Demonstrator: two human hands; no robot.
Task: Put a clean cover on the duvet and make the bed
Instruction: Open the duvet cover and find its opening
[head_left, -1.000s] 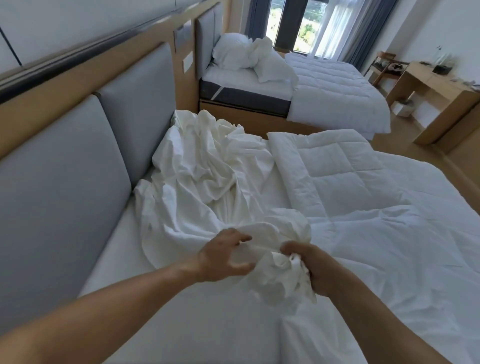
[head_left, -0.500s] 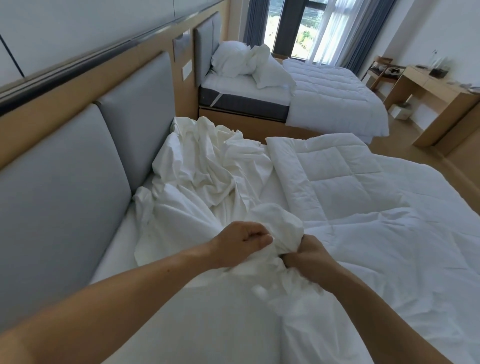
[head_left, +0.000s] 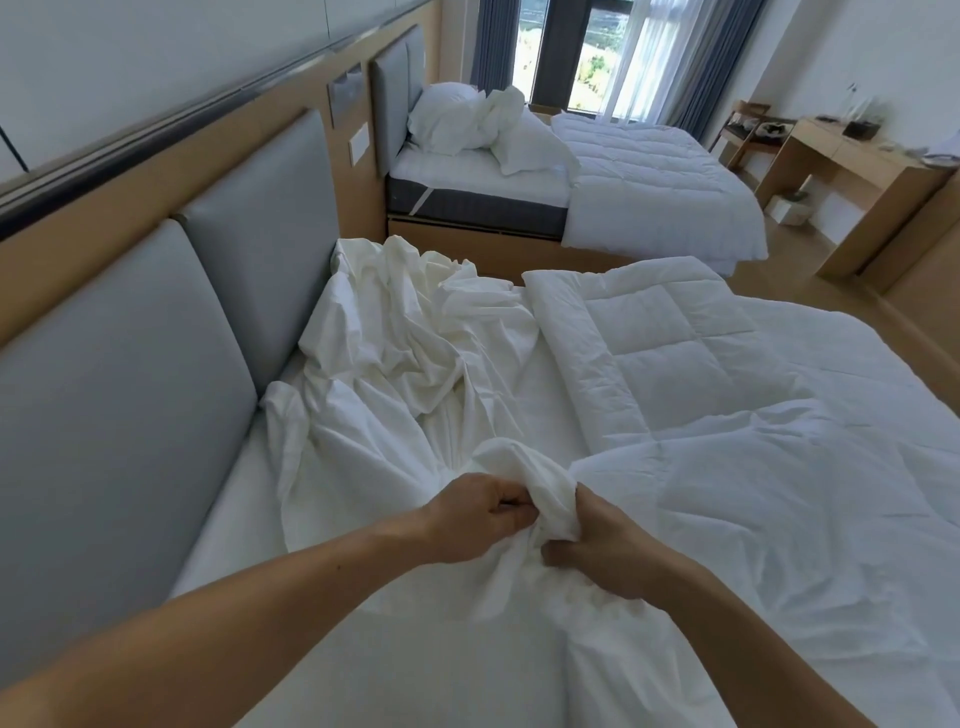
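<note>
The crumpled white cotton duvet cover (head_left: 395, 353) sprawls along the left, headboard side of the bed, its near end bunched between the two hands at the near centre. The left hand (head_left: 472, 517) clenches the fabric from the left and the right hand (head_left: 608, 545) pinches it from the right, close together. The quilted white duvet (head_left: 727, 415) lies just right of them. A second ago the left hand's fingers were spread, only reaching the bunch; now they curl tight into it.
</note>
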